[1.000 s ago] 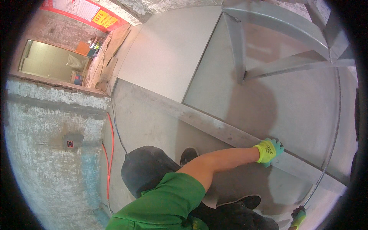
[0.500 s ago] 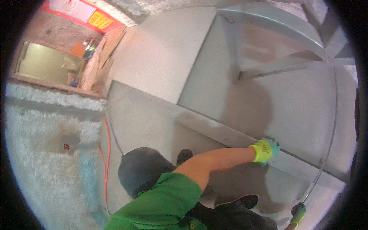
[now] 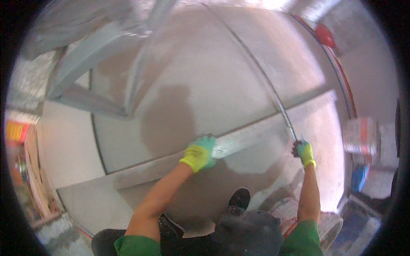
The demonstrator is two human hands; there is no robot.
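A long, flat pale strip (image 3: 252, 135) lies slantwise across large grey sheets (image 3: 222, 85) in front of me. My left hand (image 3: 200, 153), in a yellow-green glove, is closed over the middle of this strip, with fingers at the far edge and thumb at the near one. Further right, my gloved right hand (image 3: 305, 153) is closed around the near end of a long, thin metal rod (image 3: 269, 83). The rod crosses over the strip and reaches far out over the sheets. What its far end touches is hard to make out.
A grey metal frame (image 3: 92, 102) rises at the far left. Beside the sheets on the right are a pale bucket (image 3: 361, 135) with a red band, a blue object (image 3: 359, 178) and a red object (image 3: 325, 35). A bucket-like container (image 3: 285, 213) stands near my right forearm.
The view has swung to the right, bringing the right hand and its rod fully into sight. My left hand still grips the strip, and the right still holds the rod.
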